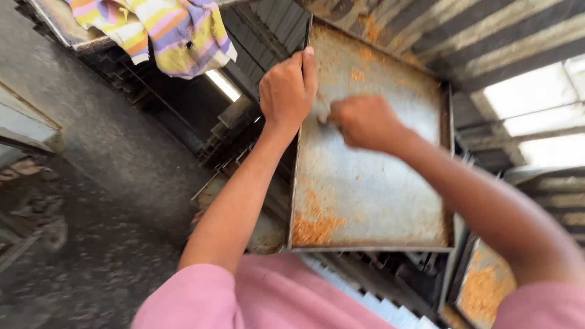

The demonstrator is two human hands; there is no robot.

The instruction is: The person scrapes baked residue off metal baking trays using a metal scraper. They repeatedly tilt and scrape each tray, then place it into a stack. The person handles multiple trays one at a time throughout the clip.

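A large rectangular metal tray (378, 195) stands tilted in front of me, its surface grey with orange crumbs stuck along the top and piled in the lower left corner. My left hand (287, 91) grips the tray's left rim near the top, fingers over the edge. My right hand (364, 122) is closed in a fist against the tray's upper middle; it is blurred, and something small may be held in it, but I cannot tell what. Both arms come out of pink sleeves.
A striped yellow, purple and pink cloth (177, 30) hangs at the top left. Stacked metal trays and racks (231, 134) sit behind the tray. Another tray with orange crumbs (484, 286) lies at the lower right. Grey concrete floor (103, 183) spreads left; corrugated metal sheeting (487, 42) is top right.
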